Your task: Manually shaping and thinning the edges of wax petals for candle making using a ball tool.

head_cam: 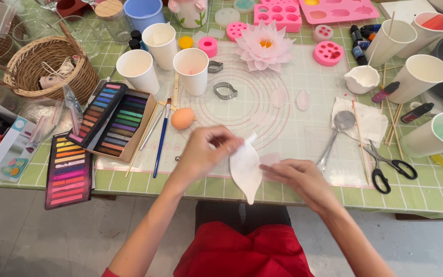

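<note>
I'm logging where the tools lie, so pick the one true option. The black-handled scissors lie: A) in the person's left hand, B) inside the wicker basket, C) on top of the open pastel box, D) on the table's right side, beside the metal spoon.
D: the scissors lie flat on the green table at the right, just right of the metal spoon, clear of both hands.
</note>
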